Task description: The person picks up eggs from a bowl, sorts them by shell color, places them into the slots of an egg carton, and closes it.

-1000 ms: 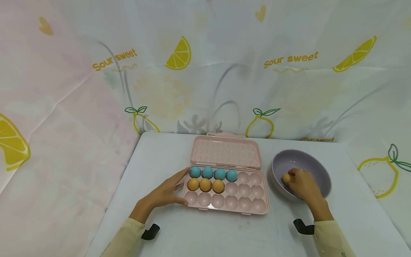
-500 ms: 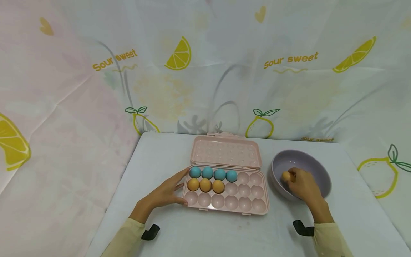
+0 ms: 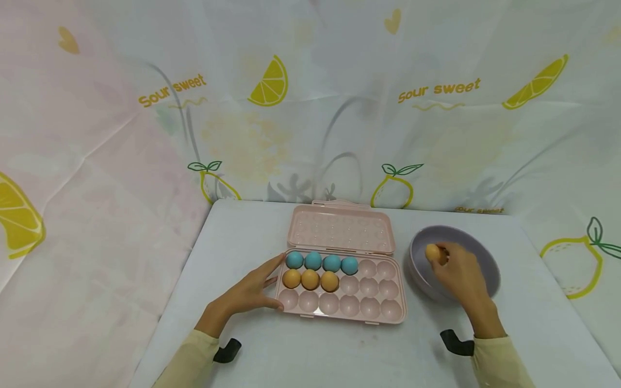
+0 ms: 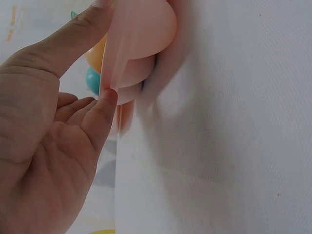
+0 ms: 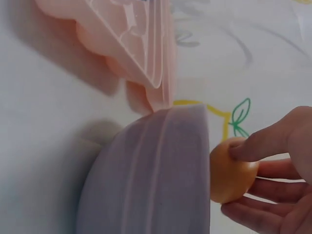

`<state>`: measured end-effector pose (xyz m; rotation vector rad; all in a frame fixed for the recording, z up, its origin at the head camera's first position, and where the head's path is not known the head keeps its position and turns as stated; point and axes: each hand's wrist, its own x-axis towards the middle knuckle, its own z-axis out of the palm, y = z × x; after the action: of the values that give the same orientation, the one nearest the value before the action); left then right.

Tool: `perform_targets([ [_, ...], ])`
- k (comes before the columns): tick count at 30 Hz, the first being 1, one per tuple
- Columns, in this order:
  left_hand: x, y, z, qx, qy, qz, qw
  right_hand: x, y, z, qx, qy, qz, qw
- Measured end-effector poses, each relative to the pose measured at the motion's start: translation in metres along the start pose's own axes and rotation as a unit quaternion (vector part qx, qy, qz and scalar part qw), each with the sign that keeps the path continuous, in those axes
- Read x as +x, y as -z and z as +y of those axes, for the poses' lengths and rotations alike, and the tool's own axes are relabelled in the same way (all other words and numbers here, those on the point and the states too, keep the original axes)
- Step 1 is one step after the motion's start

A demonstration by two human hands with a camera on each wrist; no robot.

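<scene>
In the head view, a pink egg carton (image 3: 349, 293) lies with its lid (image 3: 342, 229) folded back. Several blue eggs (image 3: 313, 261) fill part of its back row; 3 orange eggs (image 3: 310, 279) sit in the middle row. My left hand (image 3: 247, 291) spans the carton's left end, thumb at the front corner and a finger at the back corner, holding its rim. My right hand (image 3: 461, 272) pinches another orange egg (image 5: 229, 173) between thumb and fingers. In the right wrist view, that egg is at the rim of a purple-grey bowl (image 5: 151, 180).
The bowl stands on a white table (image 3: 320, 355) close to the carton's right side. Behind the table hangs a pale cloth (image 3: 315, 134) printed with lemons. A black strap piece (image 3: 457, 343) sticks out at the right wrist, another (image 3: 228, 350) at the left.
My right hand has raised the orange egg from low in the bowl, moving it slightly away from me. The left hand and carton have stayed in place.
</scene>
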<state>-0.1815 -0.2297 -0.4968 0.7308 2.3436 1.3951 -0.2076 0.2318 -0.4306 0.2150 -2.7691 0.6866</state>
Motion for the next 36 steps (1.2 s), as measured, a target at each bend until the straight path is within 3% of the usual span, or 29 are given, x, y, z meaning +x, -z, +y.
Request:
perform_targets([
  [5, 0.0, 0.0, 0.0, 0.002, -0.002, 0.002, 1.0, 0.002, -0.006, -0.008, 0.032, 0.048, 0.066, 0.996],
  [12, 0.0, -0.002, 0.001, 0.027, 0.005, 0.006, 0.9996, 0.002, -0.019, -0.026, 0.104, 0.067, 0.13, 0.984],
  [17, -0.001, -0.002, 0.002, 0.031, 0.001, 0.009, 0.9995, 0.002, -0.027, -0.041, 0.159, 0.073, 0.113, 0.978],
  [24, -0.001, -0.001, 0.003, 0.03, -0.005, 0.009, 0.9995, 0.001, -0.04, -0.057, 0.189, 0.083, 0.088, 0.975],
  [29, -0.001, 0.0, 0.004, 0.032, 0.004, 0.006, 0.9995, -0.002, -0.05, -0.07, 0.228, 0.095, 0.074, 0.966],
  [36, -0.001, 0.0, 0.003, 0.022, 0.007, 0.006, 0.9997, -0.007, -0.078, -0.068, 0.265, 0.127, 0.057, 0.954],
])
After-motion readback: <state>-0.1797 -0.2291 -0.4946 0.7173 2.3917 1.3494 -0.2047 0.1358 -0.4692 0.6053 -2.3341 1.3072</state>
